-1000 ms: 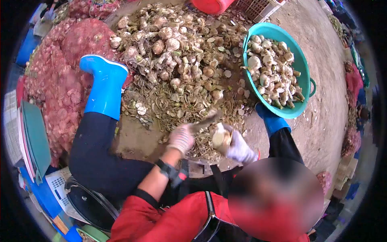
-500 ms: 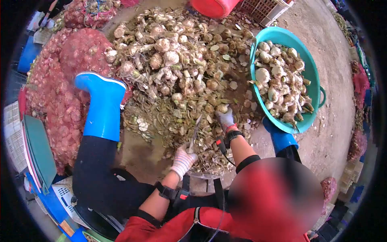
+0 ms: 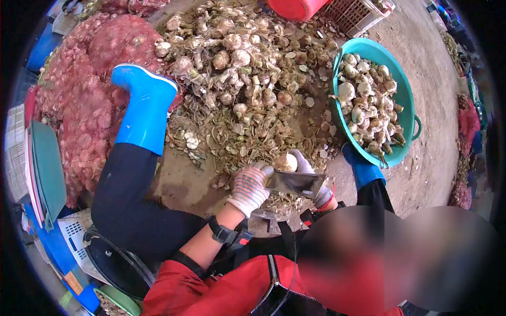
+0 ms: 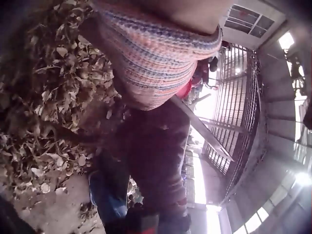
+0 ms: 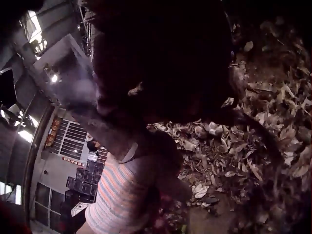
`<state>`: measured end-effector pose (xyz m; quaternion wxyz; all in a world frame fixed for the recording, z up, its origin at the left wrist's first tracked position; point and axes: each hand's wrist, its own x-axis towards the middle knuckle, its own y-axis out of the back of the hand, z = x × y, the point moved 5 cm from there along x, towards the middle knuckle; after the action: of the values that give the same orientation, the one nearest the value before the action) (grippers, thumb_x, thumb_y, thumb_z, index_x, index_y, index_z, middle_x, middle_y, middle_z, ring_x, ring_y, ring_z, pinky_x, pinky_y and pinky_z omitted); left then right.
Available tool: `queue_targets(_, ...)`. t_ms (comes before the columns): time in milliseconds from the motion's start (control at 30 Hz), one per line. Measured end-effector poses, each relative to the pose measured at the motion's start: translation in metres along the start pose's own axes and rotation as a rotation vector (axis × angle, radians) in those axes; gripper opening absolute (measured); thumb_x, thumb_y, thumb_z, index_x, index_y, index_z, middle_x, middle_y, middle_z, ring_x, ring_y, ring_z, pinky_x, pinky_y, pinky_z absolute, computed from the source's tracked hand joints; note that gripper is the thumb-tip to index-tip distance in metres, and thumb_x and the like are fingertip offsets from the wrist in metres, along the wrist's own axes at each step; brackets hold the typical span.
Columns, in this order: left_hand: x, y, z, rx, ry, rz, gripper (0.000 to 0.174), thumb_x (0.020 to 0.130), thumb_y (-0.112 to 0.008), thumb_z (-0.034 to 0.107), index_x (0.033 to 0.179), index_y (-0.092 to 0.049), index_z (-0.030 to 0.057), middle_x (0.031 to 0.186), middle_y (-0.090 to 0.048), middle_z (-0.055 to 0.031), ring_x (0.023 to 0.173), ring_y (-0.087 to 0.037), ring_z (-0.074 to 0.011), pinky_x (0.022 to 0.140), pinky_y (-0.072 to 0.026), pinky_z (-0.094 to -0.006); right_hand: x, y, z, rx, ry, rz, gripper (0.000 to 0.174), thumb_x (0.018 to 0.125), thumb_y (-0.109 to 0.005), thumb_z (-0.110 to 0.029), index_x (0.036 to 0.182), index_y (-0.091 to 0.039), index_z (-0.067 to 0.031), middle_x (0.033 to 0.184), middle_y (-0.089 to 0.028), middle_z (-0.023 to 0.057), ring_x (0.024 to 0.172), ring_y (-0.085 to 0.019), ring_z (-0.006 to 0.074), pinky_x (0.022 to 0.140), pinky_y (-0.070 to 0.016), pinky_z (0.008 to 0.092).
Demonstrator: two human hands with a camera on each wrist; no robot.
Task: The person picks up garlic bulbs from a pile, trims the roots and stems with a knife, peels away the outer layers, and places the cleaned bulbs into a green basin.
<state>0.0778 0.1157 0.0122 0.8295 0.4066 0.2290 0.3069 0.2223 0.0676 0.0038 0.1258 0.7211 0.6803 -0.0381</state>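
In the head view, my left hand [image 3: 249,188], in a striped glove, grips a wide-bladed knife [image 3: 299,184] whose blade lies across in front of my right hand [image 3: 322,196]. That gloved hand holds a pale garlic bulb [image 3: 285,163] just beyond the blade, its fingers partly hidden. The left wrist view has the striped glove [image 4: 151,63] close up, with the blade [image 4: 214,139] sticking out past it. A dark shape fills much of the right wrist view; the striped left glove [image 5: 119,195] shows below it.
A large garlic pile [image 3: 232,68] and loose peelings spread beyond the hands. The turquoise basket [image 3: 410,113] of bulbs stands at the right, by one blue boot. Red net sacks [image 3: 79,110] lie left of the other boot [image 3: 142,113]. A red tub and crate stand at the back.
My right hand has drawn back from the peelings toward my body with the bulb. The knife has turned from pointing away to lying crosswise beside it, and both hands are now close together.
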Motion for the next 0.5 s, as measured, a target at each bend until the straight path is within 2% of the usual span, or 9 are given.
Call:
queue_targets(133, -0.004, 0.008, 0.005, -0.11, 0.094, -0.1, 0.044, 0.056, -0.066, 0.014, 0.1, -0.06, 0.0111, 0.11, -0.055, -0.0163, 0.103, -0.052, -0.0319, 0.089, -0.0424, -0.0389, -0.017, 0.006, -0.043, -0.06, 0.191, 0.035, 0.063, 0.063, -0.068, -0.013, 0.117, -0.038, -0.0039, 0.088, -0.056, 0.0049, 0.08, -0.052, 0.0115, 0.07, -0.0449, 0.0262)
queue_targets(167, -0.004, 0.009, 0.002, -0.097, 0.066, -0.015, 0.038, 0.061, -0.063, 0.014, 0.098, -0.061, 0.0117, 0.098, -0.058, -0.0149, 0.092, -0.055, -0.0313, 0.082, -0.0452, -0.0382, -0.028, 0.001, -0.024, 0.409, -0.217, -0.012, 0.061, 0.061, -0.069, -0.014, 0.113, -0.041, -0.0035, 0.088, -0.057, 0.0065, 0.078, -0.052, 0.012, 0.07, -0.0448, 0.027)
queue_targets(200, -0.005, 0.011, -0.002, -0.084, 0.046, 0.076, 0.031, 0.065, -0.061, 0.014, 0.096, -0.061, 0.0122, 0.086, -0.06, -0.0136, 0.082, -0.058, -0.0307, 0.075, -0.0479, -0.0376, -0.018, 0.001, -0.047, -0.106, -0.367, -0.175, 0.062, 0.059, -0.071, -0.014, 0.113, -0.042, -0.0036, 0.094, -0.056, 0.0085, 0.083, -0.051, 0.0115, 0.075, -0.0439, 0.0274)
queue_targets(333, -0.003, -0.031, -0.043, -0.86, 0.772, -0.204, 0.033, 0.075, -0.055, 0.011, 0.108, -0.057, 0.0093, 0.076, -0.062, -0.0154, 0.072, -0.061, -0.0266, 0.067, -0.0491, -0.0338, -0.035, -0.002, -0.049, 0.151, -0.121, 0.096, 0.058, 0.064, -0.068, -0.013, 0.115, -0.042, -0.0066, 0.101, -0.05, 0.0041, 0.093, -0.05, 0.0135, 0.083, -0.0424, 0.0299)
queue_targets(367, -0.013, -0.015, -0.017, -1.329, 0.636, -0.114, 0.033, 0.073, -0.058, 0.01, 0.105, -0.056, 0.0068, 0.077, -0.062, -0.0101, 0.069, -0.059, -0.0173, 0.065, -0.0478, -0.03, -0.03, 0.001, -0.053, -0.276, 0.055, 0.115, 0.064, 0.065, -0.07, -0.019, 0.121, -0.04, -0.0078, 0.109, -0.048, 0.0079, 0.099, -0.05, 0.017, 0.085, -0.0421, 0.0324)
queue_targets(400, -0.007, -0.004, -0.012, -1.028, 0.332, -0.11, 0.03, 0.071, -0.06, 0.008, 0.101, -0.057, 0.006, 0.081, -0.062, -0.008, 0.071, -0.058, -0.0152, 0.066, -0.0477, -0.0291, -0.025, 0.001, -0.058, -0.704, 0.231, 0.127, 0.07, 0.066, -0.071, -0.025, 0.126, -0.038, -0.0089, 0.116, -0.046, 0.0116, 0.104, -0.049, 0.0205, 0.087, -0.0417, 0.0349)
queue_targets(433, -0.005, 0.007, -0.006, -0.714, 0.072, -0.021, 0.028, 0.068, -0.062, 0.006, 0.096, -0.058, 0.0051, 0.085, -0.062, -0.006, 0.073, -0.057, -0.0131, 0.067, -0.0477, -0.0282, -0.03, -0.003, -0.045, -0.664, 0.12, 0.154, 0.066, 0.073, -0.067, -0.03, 0.129, -0.037, -0.0119, 0.128, -0.039, 0.0118, 0.111, -0.046, 0.0242, 0.089, -0.0413, 0.0382)
queue_targets(467, -0.005, -0.012, -0.007, -1.182, 0.442, -0.068, 0.028, 0.067, -0.062, 0.005, 0.094, -0.059, 0.0043, 0.088, -0.063, -0.0071, 0.076, -0.058, -0.0139, 0.069, -0.048, -0.0287, -0.033, -0.007, -0.04, -0.665, 0.119, 0.156, 0.066, 0.073, -0.067, -0.03, 0.129, -0.037, -0.0119, 0.128, -0.039, 0.0118, 0.111, -0.046, 0.0242, 0.089, -0.0413, 0.0382)
queue_targets(500, 0.001, -0.005, 0.0, -1.135, 0.279, 0.001, 0.028, 0.068, -0.061, 0.007, 0.096, -0.06, 0.003, 0.093, -0.064, -0.0091, 0.083, -0.06, -0.0147, 0.074, -0.0482, -0.0295, -0.035, -0.006, -0.021, 0.074, -0.185, 0.198, 0.062, 0.076, -0.064, -0.03, 0.129, -0.038, -0.0121, 0.127, -0.04, 0.0119, 0.11, -0.047, 0.023, 0.088, -0.042, 0.0381)
